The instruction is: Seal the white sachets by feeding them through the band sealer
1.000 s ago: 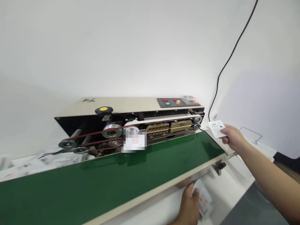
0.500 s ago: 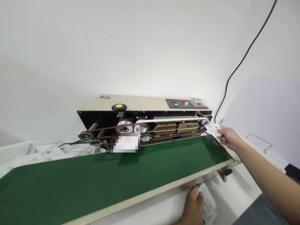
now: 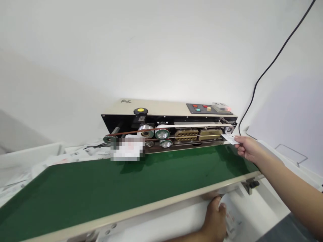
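One white printed packet is pinched by its near end between the thumb and fingers of the right hand, and now its far edge has just been brought in to the entry end of the band sealer. It is held almost flat, just below the end pulley and over the green conveyor belt; with that shift, the packet is lined up with the sealing bands, though whether it has been caught by them cannot be told.

Lower down, in front of the belt's pale edge, a bundle of similar packets is clasped by the left hand, thumb laid over the top; how many are held there cannot be made out.

Farther along the machine, past the brass blocks, another packet, blurred by pixelation, is seen at the exit-side pulleys; it has been carried farther towards that end. Beyond it, loose packets are heaped behind the belt. Up top, red and green buttons are set into the control panel, and a red glow is shown by the clear box beside it.
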The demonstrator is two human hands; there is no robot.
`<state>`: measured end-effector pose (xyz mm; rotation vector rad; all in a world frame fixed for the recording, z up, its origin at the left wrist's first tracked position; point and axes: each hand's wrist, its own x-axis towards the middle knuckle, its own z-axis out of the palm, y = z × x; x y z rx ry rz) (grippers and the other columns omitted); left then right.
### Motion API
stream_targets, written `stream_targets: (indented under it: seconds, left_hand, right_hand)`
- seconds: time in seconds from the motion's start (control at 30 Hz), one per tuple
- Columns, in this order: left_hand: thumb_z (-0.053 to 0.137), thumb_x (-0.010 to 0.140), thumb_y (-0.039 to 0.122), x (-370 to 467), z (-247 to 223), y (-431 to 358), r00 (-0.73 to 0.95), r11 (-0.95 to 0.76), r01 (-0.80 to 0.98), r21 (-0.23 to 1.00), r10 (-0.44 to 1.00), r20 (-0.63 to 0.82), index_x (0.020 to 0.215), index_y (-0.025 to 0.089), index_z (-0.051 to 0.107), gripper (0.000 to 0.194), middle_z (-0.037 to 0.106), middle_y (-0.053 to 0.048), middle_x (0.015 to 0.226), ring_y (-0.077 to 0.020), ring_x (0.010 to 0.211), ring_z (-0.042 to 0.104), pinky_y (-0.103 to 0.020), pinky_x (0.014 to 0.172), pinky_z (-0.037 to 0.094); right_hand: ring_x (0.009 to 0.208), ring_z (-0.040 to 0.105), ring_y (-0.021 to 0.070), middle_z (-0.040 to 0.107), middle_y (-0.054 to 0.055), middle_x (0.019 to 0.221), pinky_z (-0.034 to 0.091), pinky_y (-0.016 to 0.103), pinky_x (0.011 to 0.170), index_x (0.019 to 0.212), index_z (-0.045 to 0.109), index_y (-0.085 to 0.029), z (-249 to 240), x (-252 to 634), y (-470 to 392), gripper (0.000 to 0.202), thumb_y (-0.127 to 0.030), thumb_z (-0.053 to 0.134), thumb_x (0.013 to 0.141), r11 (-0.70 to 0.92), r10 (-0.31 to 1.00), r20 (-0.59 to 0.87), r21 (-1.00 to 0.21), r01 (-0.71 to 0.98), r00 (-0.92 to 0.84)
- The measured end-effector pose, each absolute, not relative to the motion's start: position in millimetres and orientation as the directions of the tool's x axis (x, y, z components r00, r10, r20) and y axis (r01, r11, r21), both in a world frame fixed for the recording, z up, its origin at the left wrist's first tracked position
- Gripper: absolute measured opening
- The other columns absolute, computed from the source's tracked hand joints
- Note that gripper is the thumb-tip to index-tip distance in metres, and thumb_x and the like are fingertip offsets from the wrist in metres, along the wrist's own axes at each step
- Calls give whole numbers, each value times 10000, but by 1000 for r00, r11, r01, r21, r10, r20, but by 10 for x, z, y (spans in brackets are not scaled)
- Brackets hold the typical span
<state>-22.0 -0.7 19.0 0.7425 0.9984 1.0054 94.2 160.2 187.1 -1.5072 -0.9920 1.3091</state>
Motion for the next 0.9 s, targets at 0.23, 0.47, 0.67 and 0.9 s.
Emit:
stream_targets:
  seconds: [0.23,0.47,0.67,0.9]
  left_hand:
    - [534,767,454,-234,243,-11,227,402,-350,846,913,-340,980,119,598,401,633,-64,793,-203,767,586,-329,735,453]
    - [548,761,434,-202,206,-2,223,433,-368,823,900,-374,1013,119,577,405,638,-79,875,-208,790,592,-321,731,452]
    - [589,729,372,-211,307,4,147,425,-358,831,905,-400,955,127,596,333,643,-100,911,-228,836,592,-331,762,445]
    - [530,763,342,-247,354,7,248,397,-350,849,913,-324,933,140,609,276,657,-65,815,-207,747,592,-307,711,450]
  right_hand:
    - [342,278,69,471,-8,514,224,127,318,868,506,-158,1878,869,1428,61,-147,450,887,-299,953,-299,-954,5,49]
    - [367,350,115,526,-12,570,272,183,345,1142,440,-153,1896,898,1279,425,-265,567,752,-174,984,-157,-955,241,88]
    - [484,482,164,514,-23,561,392,247,472,989,574,-181,1690,972,511,339,-440,549,770,253,874,475,-628,736,104]
    - [546,551,177,604,32,769,424,261,485,922,553,-187,870,1062,-292,307,-447,511,763,2,968,198,-624,782,156]
